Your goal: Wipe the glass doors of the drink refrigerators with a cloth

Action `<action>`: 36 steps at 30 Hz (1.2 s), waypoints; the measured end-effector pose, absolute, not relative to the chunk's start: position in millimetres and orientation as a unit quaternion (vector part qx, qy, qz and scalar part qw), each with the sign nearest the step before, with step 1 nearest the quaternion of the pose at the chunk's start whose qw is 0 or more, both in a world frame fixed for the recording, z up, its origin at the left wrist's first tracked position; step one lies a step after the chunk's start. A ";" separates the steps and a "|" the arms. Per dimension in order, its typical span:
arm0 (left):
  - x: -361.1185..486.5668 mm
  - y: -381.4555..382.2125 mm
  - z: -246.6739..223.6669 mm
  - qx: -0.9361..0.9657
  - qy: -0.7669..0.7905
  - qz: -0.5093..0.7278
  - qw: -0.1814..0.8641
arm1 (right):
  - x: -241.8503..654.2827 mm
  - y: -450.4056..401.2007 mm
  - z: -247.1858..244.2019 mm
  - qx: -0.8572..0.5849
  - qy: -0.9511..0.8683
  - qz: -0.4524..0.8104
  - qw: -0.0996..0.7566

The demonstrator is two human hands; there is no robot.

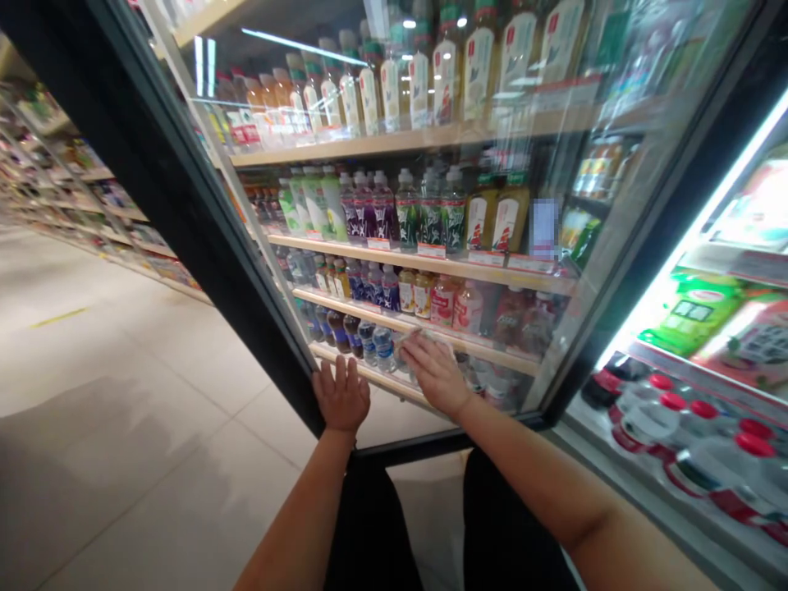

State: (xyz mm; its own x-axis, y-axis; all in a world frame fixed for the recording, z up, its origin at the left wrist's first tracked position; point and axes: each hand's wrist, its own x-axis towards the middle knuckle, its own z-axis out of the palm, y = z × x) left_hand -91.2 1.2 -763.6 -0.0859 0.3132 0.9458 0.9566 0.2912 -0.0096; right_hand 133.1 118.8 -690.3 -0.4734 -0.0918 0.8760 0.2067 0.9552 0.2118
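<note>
A glass door with a dark frame [406,448] stands open in front of me, with rows of bottles visible through its pane. My left hand [341,396] lies flat at the lower left corner of the door, over the frame and the glass, fingers spread and holding nothing. To its right, my right hand [436,373] presses a pale, crumpled cloth [409,338] against the lower part of the glass. The cloth shows only at the fingertips; the rest is hidden under the hand.
At the right, a lit cooler holds bottles with red caps [671,400] and green packs [693,310]. Store shelves [116,197] run along the far left beyond a tiled floor [153,427]. My dark-clothed legs are below the door.
</note>
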 end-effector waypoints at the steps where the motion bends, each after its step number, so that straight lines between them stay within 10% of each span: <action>1: -91.0 0.3 -763.7 -0.486 -0.654 -0.341 0.468 | 133.8 117.7 -697.3 -0.006 -0.857 -0.150 0.493; 18: -48.3 -10.0 -688.7 -0.514 -0.564 -0.319 0.561 | 182.1 144.2 -736.7 -0.008 -0.889 -0.158 0.430; 26: -31.4 20.9 -569.4 -0.511 -0.559 -0.317 0.571 | 186.1 168.3 -721.3 -0.207 -0.732 -0.133 0.636; 36: -34.5 31.0 -571.3 -0.499 -0.564 -0.300 0.585 | 227.3 213.5 -650.3 -0.283 -0.652 -0.092 0.697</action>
State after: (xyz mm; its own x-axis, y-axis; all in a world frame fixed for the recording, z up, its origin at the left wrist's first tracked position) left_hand -34.5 31.0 -571.3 0.1824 0.2119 0.9601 0.9148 0.3214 -0.2447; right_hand 227.3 213.5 -650.3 0.1327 0.2401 0.9616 0.4977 0.8229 -0.2742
